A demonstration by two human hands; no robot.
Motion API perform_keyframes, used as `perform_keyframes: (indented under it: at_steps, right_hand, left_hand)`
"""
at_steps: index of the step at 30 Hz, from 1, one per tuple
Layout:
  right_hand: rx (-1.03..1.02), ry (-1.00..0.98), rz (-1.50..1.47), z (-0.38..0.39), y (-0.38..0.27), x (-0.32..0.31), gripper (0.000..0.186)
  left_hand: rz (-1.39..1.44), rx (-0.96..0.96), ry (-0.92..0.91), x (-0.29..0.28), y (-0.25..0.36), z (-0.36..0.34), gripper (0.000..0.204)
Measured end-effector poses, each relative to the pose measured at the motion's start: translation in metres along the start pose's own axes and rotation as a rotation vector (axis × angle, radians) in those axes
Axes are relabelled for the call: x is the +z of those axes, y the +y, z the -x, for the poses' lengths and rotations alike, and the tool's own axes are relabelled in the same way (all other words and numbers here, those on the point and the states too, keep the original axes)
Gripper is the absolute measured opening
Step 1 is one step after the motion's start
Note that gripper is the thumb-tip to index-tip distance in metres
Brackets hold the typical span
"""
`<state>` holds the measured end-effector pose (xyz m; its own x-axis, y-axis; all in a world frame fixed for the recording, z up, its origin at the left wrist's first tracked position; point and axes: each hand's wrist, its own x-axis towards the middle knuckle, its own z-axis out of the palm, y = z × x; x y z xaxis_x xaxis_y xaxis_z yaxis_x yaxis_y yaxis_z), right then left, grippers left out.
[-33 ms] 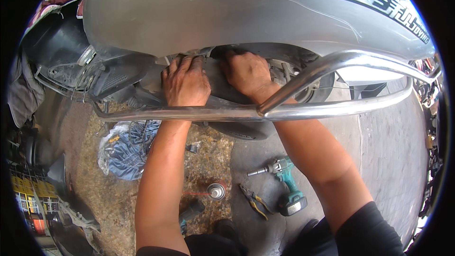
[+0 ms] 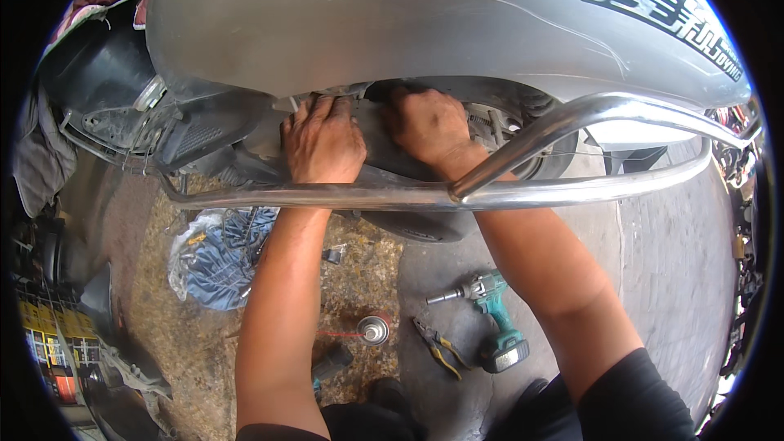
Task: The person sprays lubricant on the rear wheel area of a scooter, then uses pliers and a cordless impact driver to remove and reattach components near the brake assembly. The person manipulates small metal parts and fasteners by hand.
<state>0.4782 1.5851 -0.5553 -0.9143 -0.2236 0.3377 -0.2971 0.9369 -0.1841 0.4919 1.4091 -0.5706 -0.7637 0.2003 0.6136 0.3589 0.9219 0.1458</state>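
Observation:
Both arms reach past a chrome guard rail (image 2: 376, 195) to a scooter's underside, below its silver body panel (image 2: 327, 24). My left hand (image 2: 324, 137) lies on a dark cover (image 2: 265, 137), fingers stretched out toward the panel's lower edge. To its right, my right hand (image 2: 429, 126) is closed at the cover's other end, close to the wheel (image 2: 555, 155). Its fingertips sink into shadow, so what they grip cannot be made out. A black muffler-like part (image 2: 412, 226) shows beneath the rail.
On the floor lie a teal cordless impact wrench (image 2: 494, 318), pliers (image 2: 439, 347), a spray can (image 2: 374, 330) with a red straw and a blue cloth (image 2: 220, 265) on plastic. Another dark tool (image 2: 331, 362) is by my left forearm. Shelved boxes (image 2: 61, 335) stand at far left.

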Motion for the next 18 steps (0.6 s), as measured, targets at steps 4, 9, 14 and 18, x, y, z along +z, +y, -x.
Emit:
perform_keyframes:
  at_steps: [4, 9, 14, 18]
  right_hand:
    - [-0.08, -0.045, -0.004, -0.005, 0.005, -0.002, 0.027]
    - [-0.083, 0.03, -0.109, -0.016, -0.003, 0.012, 0.027]
    - [-0.048, 0.067, -0.2, -0.015, -0.005, 0.022, 0.027]
    - [-0.054, 0.021, -0.185, -0.013, -0.002, 0.022, 0.027]
  left_hand:
    - [-0.038, -0.004, -0.061, 0.001, -0.001, -0.006, 0.034]
    - [0.001, -0.077, -0.144, -0.002, -0.001, -0.014, 0.04]
    - [-0.022, -0.129, -0.216, -0.002, 0.002, -0.017, 0.043]
    - [-0.028, -0.106, -0.186, -0.002, 0.001, -0.017, 0.044]
